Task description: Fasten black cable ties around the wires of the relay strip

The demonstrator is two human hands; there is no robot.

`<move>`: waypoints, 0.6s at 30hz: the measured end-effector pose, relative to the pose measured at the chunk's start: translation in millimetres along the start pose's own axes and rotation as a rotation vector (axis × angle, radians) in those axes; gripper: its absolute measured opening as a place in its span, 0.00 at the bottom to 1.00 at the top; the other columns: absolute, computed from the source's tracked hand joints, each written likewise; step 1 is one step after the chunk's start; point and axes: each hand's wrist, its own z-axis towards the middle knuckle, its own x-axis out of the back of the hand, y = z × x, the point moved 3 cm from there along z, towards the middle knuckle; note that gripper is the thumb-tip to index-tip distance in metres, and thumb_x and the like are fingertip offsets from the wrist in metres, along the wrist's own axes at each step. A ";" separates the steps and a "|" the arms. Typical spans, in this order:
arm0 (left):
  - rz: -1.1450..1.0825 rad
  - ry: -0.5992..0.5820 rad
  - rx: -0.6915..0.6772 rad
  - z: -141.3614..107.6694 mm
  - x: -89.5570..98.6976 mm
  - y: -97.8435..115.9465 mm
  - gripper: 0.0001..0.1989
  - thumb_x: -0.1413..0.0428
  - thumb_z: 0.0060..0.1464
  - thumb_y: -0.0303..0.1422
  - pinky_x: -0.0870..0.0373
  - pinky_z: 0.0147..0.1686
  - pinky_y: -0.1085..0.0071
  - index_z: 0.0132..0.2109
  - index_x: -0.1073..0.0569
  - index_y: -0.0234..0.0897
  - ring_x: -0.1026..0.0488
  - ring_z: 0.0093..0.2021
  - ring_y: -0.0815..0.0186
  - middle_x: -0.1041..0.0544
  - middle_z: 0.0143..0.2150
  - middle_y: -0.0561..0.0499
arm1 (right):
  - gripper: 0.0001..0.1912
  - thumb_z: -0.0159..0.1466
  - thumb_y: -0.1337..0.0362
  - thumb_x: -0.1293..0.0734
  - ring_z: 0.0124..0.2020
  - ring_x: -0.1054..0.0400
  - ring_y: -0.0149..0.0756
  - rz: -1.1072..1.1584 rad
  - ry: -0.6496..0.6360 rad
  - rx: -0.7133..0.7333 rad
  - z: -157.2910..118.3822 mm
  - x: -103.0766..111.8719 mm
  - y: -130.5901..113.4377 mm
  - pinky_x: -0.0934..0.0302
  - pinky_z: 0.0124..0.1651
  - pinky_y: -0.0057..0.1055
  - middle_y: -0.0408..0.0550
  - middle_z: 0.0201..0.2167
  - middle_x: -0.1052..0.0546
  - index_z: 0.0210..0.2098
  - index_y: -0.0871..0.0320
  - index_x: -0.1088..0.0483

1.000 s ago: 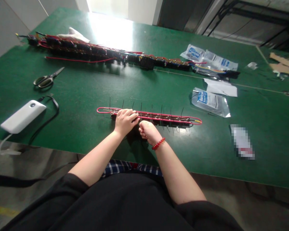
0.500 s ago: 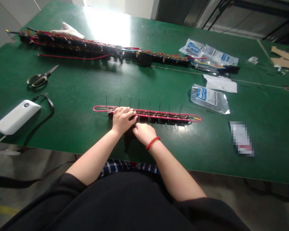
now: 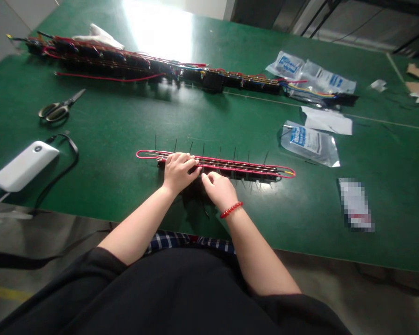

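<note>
A long black bar with red wire looped along it (image 3: 244, 165) lies crosswise on the green table. Several thin black cable ties (image 3: 234, 156) stick up from its far side, and trimmed-looking or short strands point out along the near side. My left hand (image 3: 179, 171) lies over the bar's left part, fingers curled around it. Close beside it, at the bar's near edge, my right hand (image 3: 220, 188) is closed in a pinch; what lies between its fingertips is hidden. A thin dark strand (image 3: 206, 211) shows on the table below my hands.
Behind lies a longer wired assembly (image 3: 125, 63) with a loose red wire. Scissors (image 3: 61, 107) and a white power bank with a cable (image 3: 26, 165) are at the left. Plastic bags (image 3: 310, 144) and a white paper (image 3: 330, 121) lie right, near a blurred packet (image 3: 356, 204).
My right hand has moved slightly right and its fingertips are a little farther from my left hand's. My left hand keeps its hold on the bar. The view has shifted slightly.
</note>
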 end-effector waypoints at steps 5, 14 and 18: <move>0.001 -0.012 0.011 0.1 0.0 0.4 0.06 0.41 0.60 0.40 0.37 0.55 0.54 0.39 0.21 0.46 0.28 0.50 0.55 0.21 0.45 0.50 | 0.17 0.68 0.59 0.41 0.26 0.37 0.32 0.040 -0.029 0.108 5.5 -10.4 -6.6 0.52 0.29 0.28 0.45 0.25 0.25 0.25 0.56 0.32; 0.026 -0.009 0.014 0.1 -0.5 1.3 0.06 0.41 0.60 0.40 0.38 0.55 0.53 0.38 0.21 0.47 0.28 0.50 0.55 0.21 0.45 0.50 | 0.14 0.69 0.61 0.40 0.35 0.28 0.39 -0.337 -0.019 0.320 12.4 -7.9 -10.4 0.51 0.33 0.31 0.54 0.37 0.19 0.36 0.58 0.25; 0.019 -0.021 0.020 -0.2 -0.9 1.4 0.06 0.41 0.60 0.40 0.38 0.55 0.53 0.38 0.21 0.47 0.28 0.51 0.55 0.21 0.45 0.50 | 0.14 0.69 0.61 0.40 0.35 0.28 0.41 -0.417 -0.043 0.360 14.1 -5.9 -10.6 0.49 0.34 0.31 0.55 0.37 0.19 0.38 0.59 0.24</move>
